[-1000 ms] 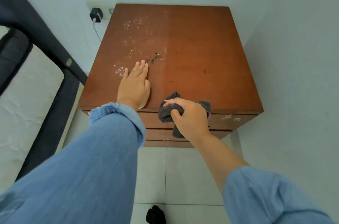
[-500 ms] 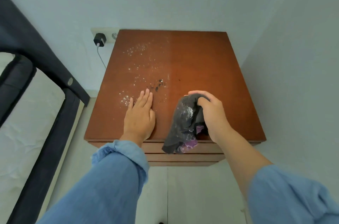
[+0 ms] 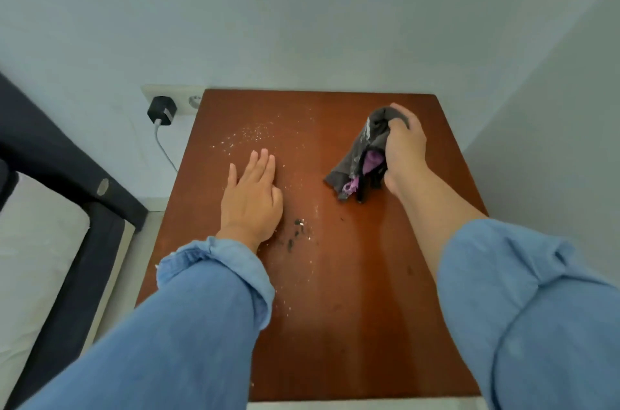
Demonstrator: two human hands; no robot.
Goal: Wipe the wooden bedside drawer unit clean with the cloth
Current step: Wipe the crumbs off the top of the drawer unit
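Note:
The wooden bedside drawer unit point(image 3: 352, 325) shows its reddish-brown top from above. White crumbs point(image 3: 251, 134) and dark specks point(image 3: 297, 231) lie scattered on its left half. My left hand point(image 3: 251, 198) rests flat on the top with straight fingers, beside the specks. My right hand point(image 3: 404, 151) grips a bunched dark grey cloth point(image 3: 362, 154) with a purple patch, at the far right part of the top. The cloth's lower end hangs down to the wood.
A black charger point(image 3: 162, 110) with a white cable is plugged into a wall socket point(image 3: 194, 100) left of the unit. A bed with a dark frame point(image 3: 67, 174) and white mattress point(image 3: 30, 258) stands at the left. White walls close in behind and at the right.
My right hand has carried the cloth from the unit's front edge up and across to the far right of the top. The view has moved in over the top. My left hand stays flat.

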